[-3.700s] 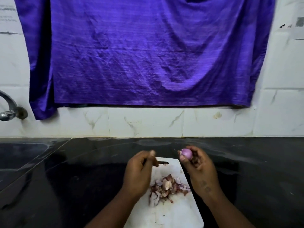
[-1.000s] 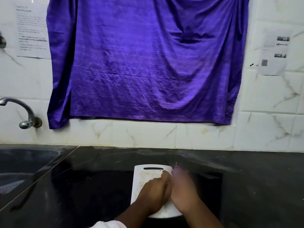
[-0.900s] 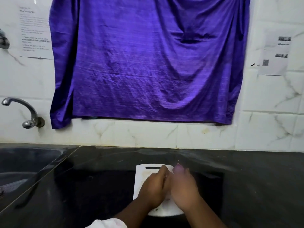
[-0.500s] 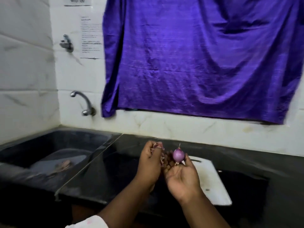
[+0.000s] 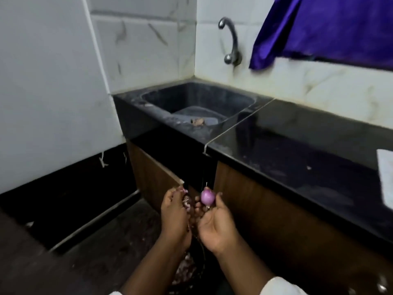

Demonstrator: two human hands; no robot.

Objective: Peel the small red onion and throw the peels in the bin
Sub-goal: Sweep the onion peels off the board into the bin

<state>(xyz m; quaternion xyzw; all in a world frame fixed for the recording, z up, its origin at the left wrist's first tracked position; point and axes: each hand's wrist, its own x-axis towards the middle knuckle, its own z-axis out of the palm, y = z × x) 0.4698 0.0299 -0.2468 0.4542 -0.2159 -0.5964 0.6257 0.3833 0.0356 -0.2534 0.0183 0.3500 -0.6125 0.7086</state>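
Observation:
My right hand (image 5: 214, 226) pinches a small peeled purple onion (image 5: 207, 197) at its fingertips, palm turned up. My left hand (image 5: 174, 213) is cupped against it, closed around a bunch of reddish onion peels (image 5: 186, 204). Both hands are held together in front of the counter, below its edge. Under my forearms a dark bin (image 5: 187, 271) shows partly, with peel scraps inside; most of it is hidden by my arms.
A black sink (image 5: 197, 105) with a tap (image 5: 230, 41) sits at the back left. The black counter (image 5: 297, 145) runs right, with the white chopping board's edge (image 5: 386, 177) on it. Wooden cabinet fronts (image 5: 265, 209) stand behind my hands. A purple cloth (image 5: 340, 28) hangs above.
My hands gathered the peels off the board and carried them with the onion left and down, off the counter. My view swung left and down toward the floor and the bin.

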